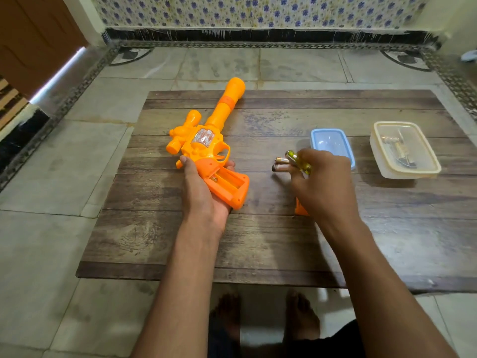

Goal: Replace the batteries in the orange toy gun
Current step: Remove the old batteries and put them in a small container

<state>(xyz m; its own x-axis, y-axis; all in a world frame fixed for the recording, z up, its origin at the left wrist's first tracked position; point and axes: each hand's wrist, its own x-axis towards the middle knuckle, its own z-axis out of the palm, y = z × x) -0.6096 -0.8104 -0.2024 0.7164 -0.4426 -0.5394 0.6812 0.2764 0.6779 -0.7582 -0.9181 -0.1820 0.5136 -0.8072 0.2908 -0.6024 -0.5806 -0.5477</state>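
The orange toy gun (206, 140) lies on the wooden board (258, 241), barrel pointing away from me. My left hand (201, 192) holds its grip from below, thumb on the body, and the battery compartment (227, 179) in the grip is uncovered and looks hollow. My right hand (322, 182) grips a yellow-handled screwdriver (299, 161) and two batteries (280, 164) that stick out to the left of its fingers. An orange piece, probably the compartment cover (300, 209), lies on the board partly hidden under my right hand.
A blue lid or tray (333, 143) lies just beyond my right hand. Farther right, a clear plastic box (405, 151) holds small items, possibly batteries. The board sits on a tiled floor; my bare feet (263, 316) are at its near edge.
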